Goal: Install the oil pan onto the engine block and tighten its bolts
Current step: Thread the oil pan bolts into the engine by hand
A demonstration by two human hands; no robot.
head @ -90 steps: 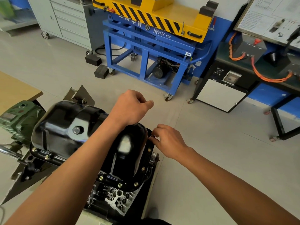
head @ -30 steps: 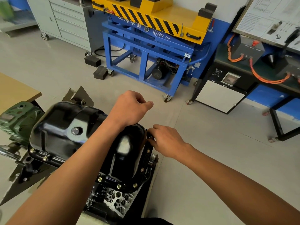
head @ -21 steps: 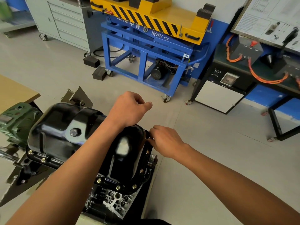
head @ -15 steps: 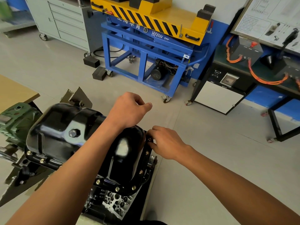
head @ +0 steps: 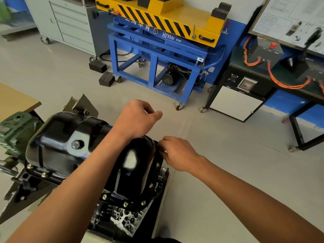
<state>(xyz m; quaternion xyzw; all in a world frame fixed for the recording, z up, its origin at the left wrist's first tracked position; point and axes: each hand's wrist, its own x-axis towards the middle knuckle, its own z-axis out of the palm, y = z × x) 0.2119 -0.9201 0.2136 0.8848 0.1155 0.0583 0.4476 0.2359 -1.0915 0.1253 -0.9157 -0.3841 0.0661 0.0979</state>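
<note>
The glossy black oil pan [head: 70,137] sits upside-down on the engine block [head: 126,218], with its drain plug [head: 75,144] facing me. Several brass-coloured bolts [head: 125,204] stand in the pan's flange along the near and right edges. My right hand [head: 177,153] is at the flange's far right corner, fingertips pinching a bolt that they mostly hide. My left hand [head: 136,118] hovers above the pan's far end in a loose fist with the thumb out. Its forearm crosses over the pan, and nothing shows inside the fist.
A green gearbox [head: 15,130] and a stand handle sit left of the engine, beside a wooden tabletop [head: 14,100]. Across the grey floor stand a blue-and-yellow lift cart [head: 157,50], a grey drawer cabinet [head: 70,23] and a black bench with orange cables [head: 280,81].
My right hand's fingers have shifted slightly at the flange corner, working the bolt. The left fist has stayed where it was. The view drifted a little.
</note>
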